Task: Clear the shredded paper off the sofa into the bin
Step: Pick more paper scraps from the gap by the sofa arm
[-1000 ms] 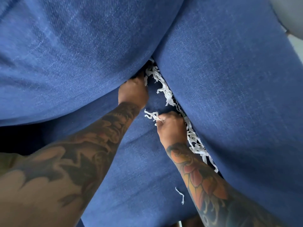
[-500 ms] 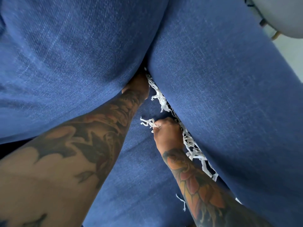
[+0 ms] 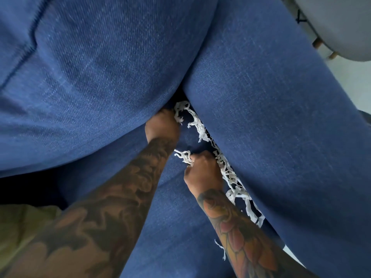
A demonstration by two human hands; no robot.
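Note:
White shredded paper (image 3: 230, 177) lies in a line along the crease between the blue sofa seat (image 3: 180, 227) and the armrest (image 3: 281, 137). My right hand (image 3: 202, 173) is closed on a tuft of strips that sticks out to its left. My left hand (image 3: 162, 125) is pushed into the corner where the back cushion (image 3: 90, 77) meets the seat, fingers hidden, next to more strips at the top of the crease. One loose strip (image 3: 220, 249) lies on the seat by my right forearm. The bin is out of view.
A grey round chair or stool (image 3: 341, 27) with wooden legs stands beyond the armrest at top right, on a pale floor (image 3: 353, 81). Dark shadow fills the gap under the back cushion at the left.
My left hand has drawn back a little out of the corner gap, showing more of its back. My right hand keeps its hold on the strips; the view has shifted slightly.

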